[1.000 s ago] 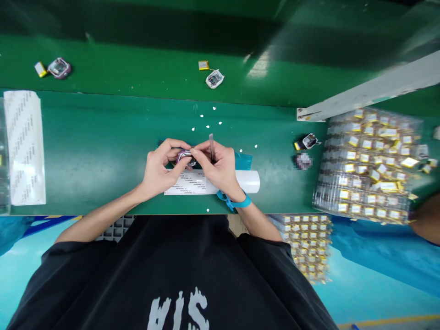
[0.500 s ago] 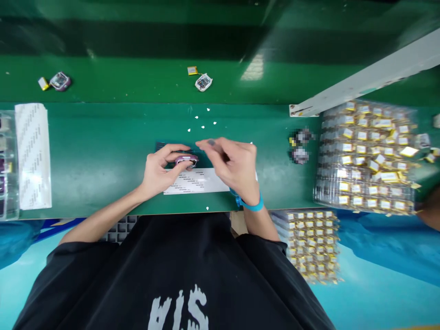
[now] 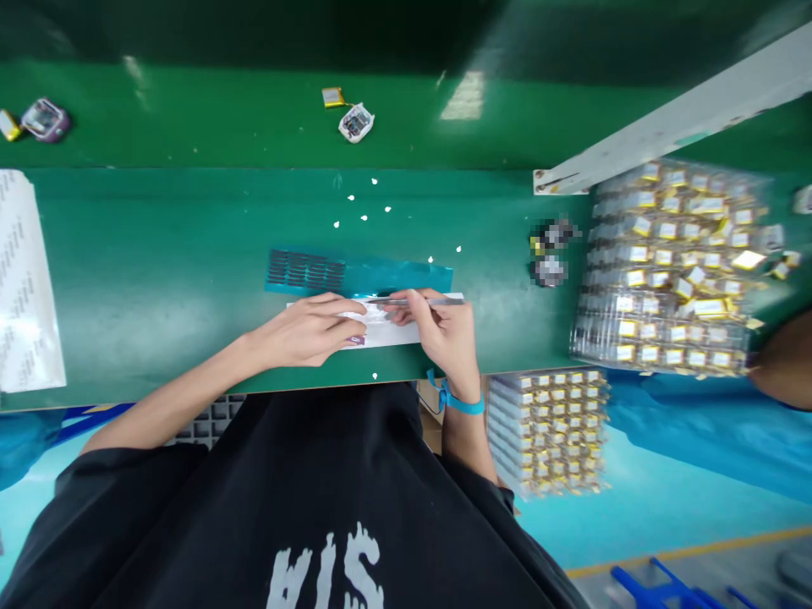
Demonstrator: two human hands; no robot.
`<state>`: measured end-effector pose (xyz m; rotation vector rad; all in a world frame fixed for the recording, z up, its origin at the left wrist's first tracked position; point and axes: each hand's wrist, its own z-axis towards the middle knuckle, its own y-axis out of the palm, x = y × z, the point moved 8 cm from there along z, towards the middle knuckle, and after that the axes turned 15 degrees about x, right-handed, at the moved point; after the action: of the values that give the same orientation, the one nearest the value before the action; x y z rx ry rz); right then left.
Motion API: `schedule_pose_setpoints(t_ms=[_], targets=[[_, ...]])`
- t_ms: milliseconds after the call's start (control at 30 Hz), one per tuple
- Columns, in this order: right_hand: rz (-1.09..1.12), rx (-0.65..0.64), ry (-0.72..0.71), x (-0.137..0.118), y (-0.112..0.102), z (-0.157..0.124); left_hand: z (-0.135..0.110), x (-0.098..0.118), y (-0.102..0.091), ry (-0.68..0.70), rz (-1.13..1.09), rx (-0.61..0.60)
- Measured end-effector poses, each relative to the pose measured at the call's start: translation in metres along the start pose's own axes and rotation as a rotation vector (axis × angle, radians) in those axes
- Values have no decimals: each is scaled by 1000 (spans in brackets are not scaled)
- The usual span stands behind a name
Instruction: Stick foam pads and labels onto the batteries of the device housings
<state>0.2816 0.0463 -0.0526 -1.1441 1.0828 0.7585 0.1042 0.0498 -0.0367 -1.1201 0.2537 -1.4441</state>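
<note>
My left hand (image 3: 310,328) lies on a white sticker sheet (image 3: 399,331) near the bench's front edge, fingers curled over a small purple device (image 3: 356,340) of which only a corner shows. My right hand (image 3: 441,326) is closed on metal tweezers (image 3: 406,300), whose tips point left over the sheet, close to my left fingertips. Just behind the sheet lies a teal film strip (image 3: 361,275) carrying rows of small dark pads.
Stacked trays of yellow-labelled batteries stand at the right (image 3: 672,271), with more below the bench edge (image 3: 551,427). Two small devices with batteries (image 3: 355,121) (image 3: 43,118) sit on the far green belt. A white sheet (image 3: 22,279) lies at the left. Another person's arm (image 3: 783,372) shows at the far right.
My hands dropped from holding the purple device up to resting on the white sheet. The right hand swung out and came back with the tweezers laid level. The teal strip is now uncovered.
</note>
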Motion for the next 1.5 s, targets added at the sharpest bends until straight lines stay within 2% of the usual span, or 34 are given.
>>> schedule_pose_setpoints(t_ms=[233, 367, 567, 667, 733, 800, 933, 1000, 1100, 1200, 1300, 1500], targets=[[75, 24, 96, 11, 5, 0, 3, -5, -5, -30, -59, 17], [120, -21, 105, 11, 10, 0, 2, -9, -2, -75, -51, -8], [198, -48, 158, 14, 9, 2, 2, -10, -3, -55, -29, -4], [228, -30, 201, 15, 6, 3, 2, -8, -3, -47, -75, 19], [250, 18, 218, 15, 3, 4, 3, -6, -7, -47, -103, 78], [289, 87, 217, 12, 0, 3, 4, -9, -15, -121, -130, 172], [370, 181, 147, -4, 1, 1, 4, -25, -33, -445, -218, 372], [354, 187, 121, -13, 7, 0, 1, -34, -34, -610, -313, 400], [306, 147, 119, -22, 19, 0, -4, -41, -25, -794, -557, 350], [289, 81, 104, -27, 32, -1, -5, -40, -20, -827, -704, 322], [271, 57, 76, -29, 40, -2, -7, -40, -21, -820, -704, 340], [284, 73, 28, -31, 41, -3, -9, -41, -20, -839, -695, 357]])
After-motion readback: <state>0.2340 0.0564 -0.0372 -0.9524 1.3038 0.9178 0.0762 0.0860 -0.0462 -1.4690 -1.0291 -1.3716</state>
